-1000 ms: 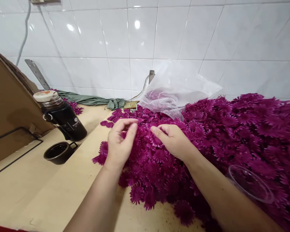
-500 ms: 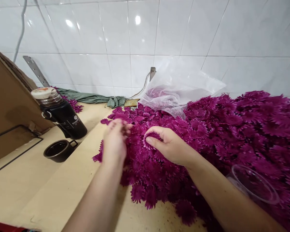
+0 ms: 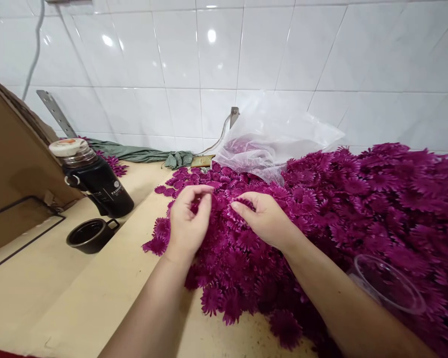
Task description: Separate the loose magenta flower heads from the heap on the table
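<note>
A large heap of magenta artificial-looking flower heads (image 3: 242, 268) spreads over the table beneath both hands. My right hand (image 3: 271, 219) is closed on one flower head (image 3: 237, 215), thumb in front, petals showing past the fingertips. Just to its left, my left hand (image 3: 190, 219) is curled, thumb and forefinger tips brought together. Anything in that pinch is too small or hidden to make out. A gap separates the two hands, with flowers visible between them.
At left stand a black flask (image 3: 99, 181) with a white top and a dark mug (image 3: 89, 236), near a cardboard box (image 3: 15, 159). A crumpled clear bag (image 3: 269, 144) lies behind the heap. A clear plastic cup (image 3: 388, 286) sits among flowers at right.
My left hand, blurred by motion before, is now sharp and slightly further right, its thumb and forefinger meeting. My right hand has shifted little and keeps its flower head. The view tilted slightly.
</note>
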A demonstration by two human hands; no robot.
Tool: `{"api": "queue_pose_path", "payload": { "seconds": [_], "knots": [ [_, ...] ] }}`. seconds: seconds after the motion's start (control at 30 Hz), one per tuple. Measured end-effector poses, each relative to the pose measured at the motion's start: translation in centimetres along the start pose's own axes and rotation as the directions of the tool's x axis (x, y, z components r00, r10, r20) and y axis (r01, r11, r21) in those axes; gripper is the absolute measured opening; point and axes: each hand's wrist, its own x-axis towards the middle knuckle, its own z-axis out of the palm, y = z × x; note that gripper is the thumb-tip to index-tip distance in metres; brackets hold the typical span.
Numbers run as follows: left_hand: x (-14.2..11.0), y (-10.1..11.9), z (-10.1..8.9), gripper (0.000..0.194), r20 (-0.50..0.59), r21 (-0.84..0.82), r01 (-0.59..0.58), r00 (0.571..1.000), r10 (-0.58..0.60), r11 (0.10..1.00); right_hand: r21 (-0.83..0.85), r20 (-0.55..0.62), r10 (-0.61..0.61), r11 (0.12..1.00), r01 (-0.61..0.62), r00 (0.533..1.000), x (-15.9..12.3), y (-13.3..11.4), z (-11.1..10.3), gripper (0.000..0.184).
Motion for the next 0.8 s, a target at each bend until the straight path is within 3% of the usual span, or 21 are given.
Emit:
{"api": "queue_pose_path", "payload": {
  "seconds": [0.07,0.13,0.23,0.3,0.4,0.5,0.63,0.73,0.8],
  "knots": [
    [-0.7,0.9,0.6,0.011,0.140,-0.006,-0.070,0.988,0.070,0.998,-0.047,-0.008,0.017,0.999,-0.017,1.000,0.1,0.3,0.0,0.024],
    [-1.3,1.5,1.2,0.019,0.213,-0.018,-0.085,0.973,0.087,0.996,-0.058,-0.005,0.052,0.997,-0.052,0.999,0.3,0.6,-0.1,0.030],
    [-1.8,1.5,1.9,0.030,0.208,-0.019,-0.048,0.977,0.051,0.999,0.010,-0.005,0.077,0.997,-0.077,0.997,0.4,1.0,-0.2,0.036],
    [-1.7,1.3,2.0,0.023,0.186,-0.014,-0.043,0.981,0.045,0.999,0.088,-0.003,0.050,0.995,-0.050,0.999,0.4,0.9,-0.1,0.038],
    [-1.4,0.9,1.8,0.015,0.126,-0.025,-0.020,0.992,0.023,0.999,0.126,0.056,-0.001,0.992,-0.007,0.998,0.1,0.3,0.0,0.033],
    [-1.0,0.9,1.6,0.006,0.043,-0.125,0.151,0.988,-0.147,0.981,0.064,0.123,-0.015,0.998,0.007,0.992,-0.2,-0.3,0.2,0.020],
    [0.2,0.6,0.8,0.012,-0.020,-0.408,0.387,0.902,-0.431,0.827,0.055,0.134,-0.042,0.998,0.035,0.990,-0.6,-0.8,0.2,0.017],
    [1.7,-0.5,-0.9,0.020,-0.179,-0.526,0.394,0.815,-0.551,0.754,0.041,0.119,-0.065,0.997,0.060,0.991,-0.8,-1.1,0.1,0.016],
    [2.4,-1.3,-1.8,0.016,-0.319,-0.471,0.339,0.796,-0.515,0.815,0.014,0.094,-0.056,0.998,0.055,0.994,-0.9,-1.2,0.0,0.014]
  ]
}}
